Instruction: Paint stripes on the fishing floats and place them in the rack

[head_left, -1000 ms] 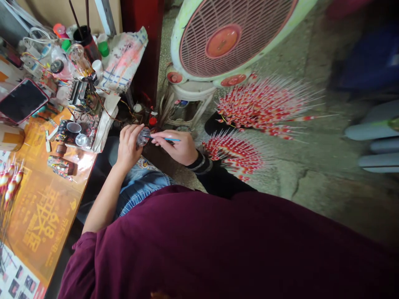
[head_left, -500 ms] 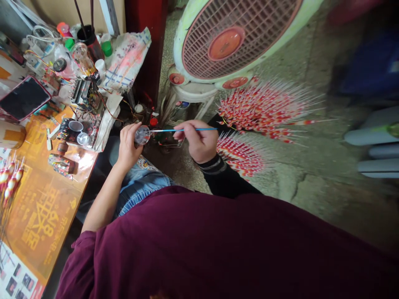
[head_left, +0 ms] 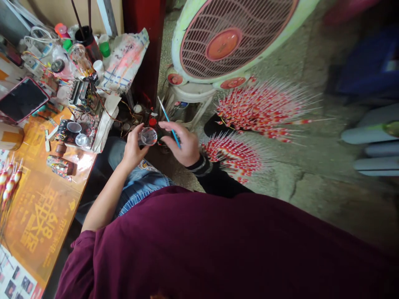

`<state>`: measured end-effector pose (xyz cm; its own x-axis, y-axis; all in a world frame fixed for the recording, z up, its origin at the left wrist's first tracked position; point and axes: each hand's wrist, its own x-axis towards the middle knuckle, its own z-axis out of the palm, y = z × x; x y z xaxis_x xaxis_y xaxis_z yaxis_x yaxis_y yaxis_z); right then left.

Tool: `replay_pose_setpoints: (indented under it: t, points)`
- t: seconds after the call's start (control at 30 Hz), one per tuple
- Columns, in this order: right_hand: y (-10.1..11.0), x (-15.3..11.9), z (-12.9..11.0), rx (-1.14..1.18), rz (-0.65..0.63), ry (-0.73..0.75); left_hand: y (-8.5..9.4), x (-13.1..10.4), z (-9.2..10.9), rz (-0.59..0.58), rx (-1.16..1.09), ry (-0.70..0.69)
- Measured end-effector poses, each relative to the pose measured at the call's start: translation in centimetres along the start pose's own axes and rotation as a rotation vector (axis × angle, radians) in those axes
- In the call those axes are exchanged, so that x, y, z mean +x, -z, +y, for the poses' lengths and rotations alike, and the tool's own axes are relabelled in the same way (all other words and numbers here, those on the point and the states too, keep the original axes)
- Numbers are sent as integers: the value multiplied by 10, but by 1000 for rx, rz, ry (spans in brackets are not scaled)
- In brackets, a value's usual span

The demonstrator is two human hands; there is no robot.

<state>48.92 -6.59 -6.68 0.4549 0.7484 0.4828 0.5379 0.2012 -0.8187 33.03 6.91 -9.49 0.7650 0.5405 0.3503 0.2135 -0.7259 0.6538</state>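
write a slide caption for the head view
Left fingers hold a small clear cup while right fingers hold a thin blue brush, with a fan and an orange-topped table nearby.

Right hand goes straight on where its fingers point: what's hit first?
Probably the clear cup held in the left hand, just ahead of the right hand. The red cap also lies near that line but looks lower down; one view leaves depth unclear.

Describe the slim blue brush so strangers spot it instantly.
Find the big pale-green fan. Below and left, the black-sleeved right hand holds the slim brush, tip upward. Its bright blue handle distinguishes it from the clear plastic cup in the left hand.
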Motion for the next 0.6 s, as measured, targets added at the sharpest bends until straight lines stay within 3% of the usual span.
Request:
replay_pose_setpoints:
  t: [0.17, 0.27, 0.33, 0.4, 0.47, 0.53, 0.6]
  points:
    - [-18, -2, 9, -115, -168, 40, -8, -2, -1, -55, 6, -28]
    - [-23, -6, 12, -165, -174, 15, -7, 0, 2, -95, 27, -67]
    - [-21, -9, 16, -186, -146, 35, 3, -1, 14, -125, 61, -46]
    - [-19, -11, 24, -202, -123, 56, 23, -4, 40, -128, 8, 59]
    - [-18, -15, 38, -229, -120, 46, 51, -8, 77, -164, -275, 209]
    - [-23, -20, 59, -277, -142, 13, 83, -9, 121, -410, -685, 324]
    - [-34, -27, 85, -333, -182, -18, 110, -8, 159, -762, -1005, 423]
